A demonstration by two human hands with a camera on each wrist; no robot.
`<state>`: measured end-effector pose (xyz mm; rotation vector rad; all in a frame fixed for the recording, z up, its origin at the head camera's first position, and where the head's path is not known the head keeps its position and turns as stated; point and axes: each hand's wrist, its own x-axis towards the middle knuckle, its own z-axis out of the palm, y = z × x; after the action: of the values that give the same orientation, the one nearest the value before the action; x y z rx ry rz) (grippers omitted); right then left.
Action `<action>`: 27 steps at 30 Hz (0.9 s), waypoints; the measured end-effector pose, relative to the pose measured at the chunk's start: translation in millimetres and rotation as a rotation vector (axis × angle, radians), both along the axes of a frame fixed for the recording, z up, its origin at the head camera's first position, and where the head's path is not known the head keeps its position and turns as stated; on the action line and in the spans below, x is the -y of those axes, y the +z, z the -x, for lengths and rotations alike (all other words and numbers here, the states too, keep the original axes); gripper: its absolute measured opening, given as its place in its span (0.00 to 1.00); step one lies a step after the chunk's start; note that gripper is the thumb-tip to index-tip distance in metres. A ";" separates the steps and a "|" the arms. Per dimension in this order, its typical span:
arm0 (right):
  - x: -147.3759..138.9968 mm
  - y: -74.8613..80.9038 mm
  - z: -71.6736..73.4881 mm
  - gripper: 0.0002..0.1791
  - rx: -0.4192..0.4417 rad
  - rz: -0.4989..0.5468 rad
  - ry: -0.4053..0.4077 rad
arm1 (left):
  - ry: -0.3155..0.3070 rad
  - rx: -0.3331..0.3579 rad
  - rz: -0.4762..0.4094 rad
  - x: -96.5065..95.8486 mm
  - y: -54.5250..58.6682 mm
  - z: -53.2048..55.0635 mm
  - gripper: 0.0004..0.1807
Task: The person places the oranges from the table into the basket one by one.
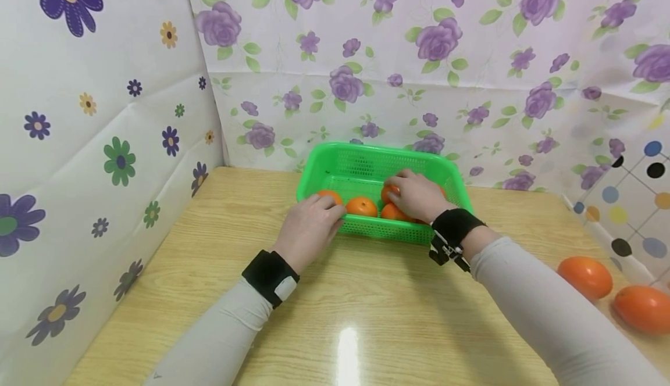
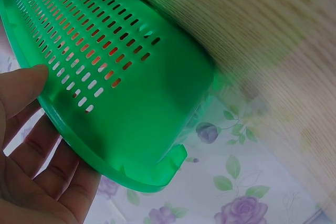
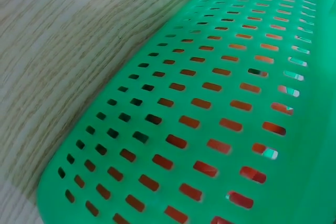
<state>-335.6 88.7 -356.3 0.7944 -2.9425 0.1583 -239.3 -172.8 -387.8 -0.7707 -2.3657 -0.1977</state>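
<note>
A green perforated plastic basket [image 1: 366, 228] stands at the back of the table, with several oranges along its front side. My left hand [image 1: 309, 229] grips the front rim near the left corner. In the left wrist view its thumb [image 2: 26, 87] lies on the outer wall, with the fingers past the rim. Inside the basket, toward the right, my right hand [image 1: 419, 197] holds an orange [image 1: 388, 192] in its curled fingers. Just below that lies another orange [image 1: 394, 213]; one more orange [image 1: 362, 206] sits between the hands. The right wrist view shows only the basket's holed wall [image 3: 173, 114], hiding the hand.
Two more oranges lie on the wooden table [image 1: 324, 328] at the right: one orange [image 1: 585, 277] and, nearer the edge of view, another orange [image 1: 644, 309]. A flower-patterned sheet [image 1: 324, 107] hangs close behind the basket. Patterned sheets also border the left and right sides.
</note>
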 end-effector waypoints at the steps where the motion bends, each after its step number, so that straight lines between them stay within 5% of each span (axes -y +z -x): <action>1: -0.5 -0.2 0.0 0.22 -0.006 0.001 0.001 | 0.000 0.000 -0.001 -0.1 0.2 0.0 0.06; 19: -1.8 0.6 -9.3 0.21 -0.079 0.059 0.021 | -0.007 -0.007 -0.011 -1.3 0.3 -1.2 0.06; 27: -6.4 4.9 -27.5 0.20 -0.186 0.146 0.040 | -0.009 -0.018 -0.009 -0.6 -0.1 0.3 0.06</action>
<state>-308.1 95.0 -351.4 0.8008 -2.7067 0.2817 -239.6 -172.2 -387.9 -0.7758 -2.3434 -0.2037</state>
